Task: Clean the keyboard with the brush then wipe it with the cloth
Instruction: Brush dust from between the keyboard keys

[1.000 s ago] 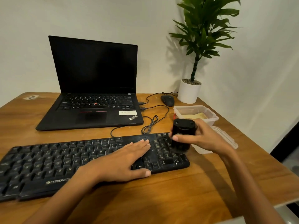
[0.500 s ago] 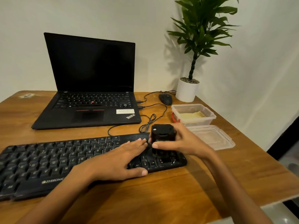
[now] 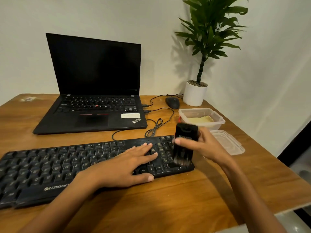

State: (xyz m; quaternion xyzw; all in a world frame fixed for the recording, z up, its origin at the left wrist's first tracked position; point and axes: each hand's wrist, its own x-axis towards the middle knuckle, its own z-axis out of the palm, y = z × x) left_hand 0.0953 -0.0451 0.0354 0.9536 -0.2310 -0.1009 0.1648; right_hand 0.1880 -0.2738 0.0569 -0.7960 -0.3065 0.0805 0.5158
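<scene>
Gripping the black brush [image 3: 184, 143] bristles-down on the number pad [image 3: 165, 148], the right hand [image 3: 207, 147] sits at the right end of the Zebronics keyboard [image 3: 67, 167], whose long axis runs leftward across the tabletop [image 3: 168, 207]. The left hand [image 3: 124, 165] presses flat on keys just beside the brush.

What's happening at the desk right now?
A person is brushing the keyboard. The right hand grips a black brush with its bristles down on the number-pad end, blurred by motion. The left hand lies flat on the keys beside it, steadying the board. The cloth sits in an open clear container behind the right hand, with the lid lying beside it, so the wiping step is not yet begun.
</scene>
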